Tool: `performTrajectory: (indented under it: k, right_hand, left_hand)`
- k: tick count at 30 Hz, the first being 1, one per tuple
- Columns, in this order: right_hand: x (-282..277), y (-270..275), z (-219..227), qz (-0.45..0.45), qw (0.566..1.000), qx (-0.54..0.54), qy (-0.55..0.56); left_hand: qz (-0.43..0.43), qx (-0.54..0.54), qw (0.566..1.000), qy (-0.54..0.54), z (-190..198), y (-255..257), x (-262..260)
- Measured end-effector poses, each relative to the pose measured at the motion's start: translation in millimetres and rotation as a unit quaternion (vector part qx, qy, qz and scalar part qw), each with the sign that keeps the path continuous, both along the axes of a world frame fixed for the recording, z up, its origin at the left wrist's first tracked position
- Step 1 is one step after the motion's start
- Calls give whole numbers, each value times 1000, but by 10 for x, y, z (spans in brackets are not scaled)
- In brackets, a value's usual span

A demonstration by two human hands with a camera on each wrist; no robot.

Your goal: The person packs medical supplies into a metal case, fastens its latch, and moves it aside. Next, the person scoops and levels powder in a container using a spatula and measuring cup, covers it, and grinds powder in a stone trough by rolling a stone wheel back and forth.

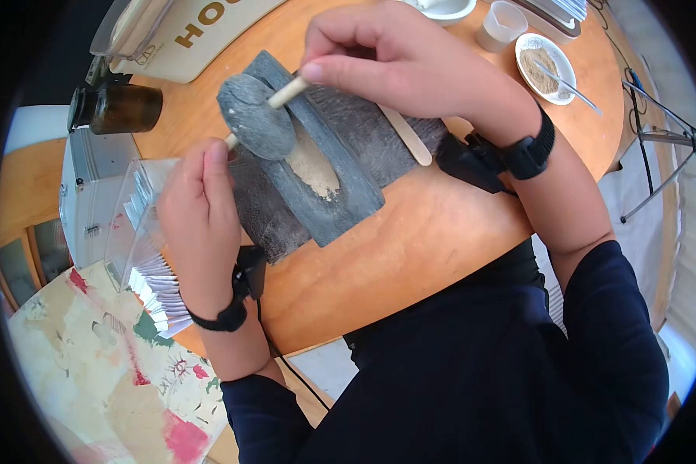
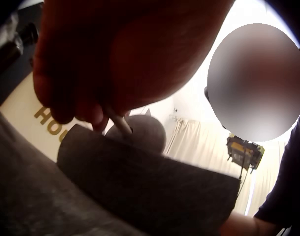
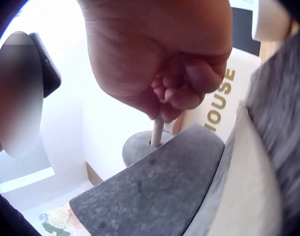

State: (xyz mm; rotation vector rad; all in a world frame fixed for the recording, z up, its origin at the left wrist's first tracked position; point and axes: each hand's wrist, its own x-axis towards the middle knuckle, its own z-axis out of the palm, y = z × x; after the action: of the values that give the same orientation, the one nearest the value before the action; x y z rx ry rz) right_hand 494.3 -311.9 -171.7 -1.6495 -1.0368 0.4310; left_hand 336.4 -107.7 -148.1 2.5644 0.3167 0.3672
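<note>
A grey stone grinding wheel (image 1: pixel 255 116) stands tilted in a long boat-shaped stone trough (image 1: pixel 352 210), toward its far end. Pale powder (image 1: pixel 313 172) lies along the hollow on the near side of the wheel. A light wooden axle (image 1: pixel 288 92) runs through the wheel's middle. My right hand (image 1: pixel 410 66) pinches its right end between thumb and curled fingers. On the other side, my left hand (image 1: pixel 199 203) grips the left end, of which only a short piece shows. From the right wrist view, the axle (image 3: pixel 157 132) enters the wheel (image 3: pixel 135 147) behind the trough's wall (image 3: pixel 150 189).
Under the trough lies a dark grey cloth (image 1: pixel 267 220), with a flat wooden stick (image 1: pixel 407 137) on its right. A bowl of brown powder (image 1: pixel 566 71) and a clear cup (image 1: pixel 503 27) stand back right. A brown jar (image 1: pixel 127 108) and folded papers (image 1: pixel 158 290) are at left.
</note>
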Motion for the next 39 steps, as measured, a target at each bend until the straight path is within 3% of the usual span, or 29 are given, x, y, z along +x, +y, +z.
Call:
performTrajectory:
  k: [2,5,8,11,14,16,19,23,32,34,37,39]
  right_hand:
    - [30,51,-82,-14,997,71,-31]
    - [58,-29,-62,53,997,49,-3]
    - [18,56,-68,-16,998,55,-23]
    - [88,-10,-93,49,997,55,-27]
    - [29,15,-65,-1,997,41,-59]
    - [61,32,-127,10,997,70,-40]
    - [30,-87,-109,93,993,69,9]
    - [25,-46,-90,66,996,52,4]
    - [21,-171,-19,121,992,21,29]
    - [7,-202,15,143,989,17,38]
    - [-49,-230,83,151,987,24,50]
    - [-48,-160,34,112,993,27,27]
  left_hand:
    - [-26,1,1000,9,18,43,-55]
    - [-49,2,999,10,4,45,-72]
    - [-31,-4,999,13,-15,30,-77]
    - [-29,-11,1000,6,3,0,-80]
    - [-21,-22,1000,8,-43,22,-31]
    - [-12,-23,1000,1,-17,24,-34]
    - [-67,-28,997,33,-8,-73,-198]
    - [-14,-19,998,51,17,-78,-181]
    - [-91,28,994,50,158,-110,-209]
    - [-163,21,982,91,233,-80,-239]
    - [-175,30,980,87,244,-68,-234]
    - [-122,30,989,80,145,-67,-172]
